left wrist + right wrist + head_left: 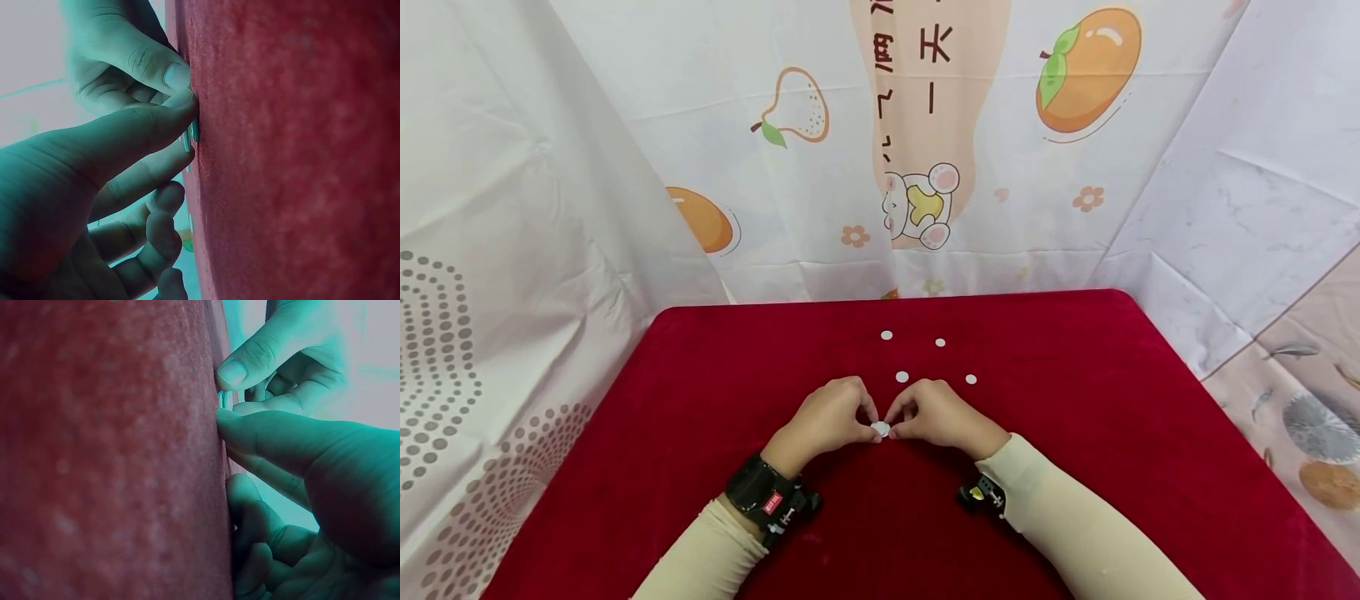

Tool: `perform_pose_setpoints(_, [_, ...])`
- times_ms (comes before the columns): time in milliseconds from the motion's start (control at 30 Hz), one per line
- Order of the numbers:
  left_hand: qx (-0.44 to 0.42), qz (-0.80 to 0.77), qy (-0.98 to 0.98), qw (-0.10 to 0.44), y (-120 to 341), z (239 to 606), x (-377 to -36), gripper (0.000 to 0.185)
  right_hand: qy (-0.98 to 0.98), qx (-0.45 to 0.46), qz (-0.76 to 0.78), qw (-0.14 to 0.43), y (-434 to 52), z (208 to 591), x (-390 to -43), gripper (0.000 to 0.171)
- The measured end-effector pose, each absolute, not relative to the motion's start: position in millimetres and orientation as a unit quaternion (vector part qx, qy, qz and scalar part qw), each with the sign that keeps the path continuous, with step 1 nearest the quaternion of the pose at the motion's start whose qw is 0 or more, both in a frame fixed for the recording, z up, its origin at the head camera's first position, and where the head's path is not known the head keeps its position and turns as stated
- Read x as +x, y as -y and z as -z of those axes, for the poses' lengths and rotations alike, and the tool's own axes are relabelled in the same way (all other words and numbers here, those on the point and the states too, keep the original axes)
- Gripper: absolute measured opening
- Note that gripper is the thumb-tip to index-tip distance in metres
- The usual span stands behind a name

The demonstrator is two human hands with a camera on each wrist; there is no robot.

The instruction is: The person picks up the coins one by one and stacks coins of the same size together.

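Two thin white discs (880,428) lie close together, seemingly overlapping, between my fingertips near the middle of the red cloth. My left hand (831,421) pinches them at the left edge with thumb and forefinger. From the opposite side my right hand (942,417) pinches at the right edge, its thumb almost meeting the left one. In the left wrist view the discs (187,140) show edge-on, just above or against the cloth; which, I cannot tell. Only a sliver of the discs (222,399) appears in the right wrist view, between the two thumbs.
Several more white discs lie flat beyond the hands: a far left one (887,335), a far right one (940,342), a near left one (902,377) and a near right one (971,379). Red cloth (760,358) covers the table; a printed curtain (820,208) hangs behind.
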State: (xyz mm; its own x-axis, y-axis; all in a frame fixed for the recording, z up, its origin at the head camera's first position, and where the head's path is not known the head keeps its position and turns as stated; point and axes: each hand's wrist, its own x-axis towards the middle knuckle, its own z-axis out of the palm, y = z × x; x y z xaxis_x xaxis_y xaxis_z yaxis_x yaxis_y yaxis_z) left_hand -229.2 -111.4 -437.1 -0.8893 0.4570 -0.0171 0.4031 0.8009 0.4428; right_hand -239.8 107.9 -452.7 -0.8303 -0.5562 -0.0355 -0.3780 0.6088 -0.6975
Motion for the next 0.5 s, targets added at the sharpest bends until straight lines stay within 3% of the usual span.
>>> perform_pose_setpoints(500, [0.228,-0.216,-0.948,0.06,110.9,439.8,-230.0,0.018,-0.888,-0.263,0.356,0.122,-107.5,452.8,-239.1,0.012])
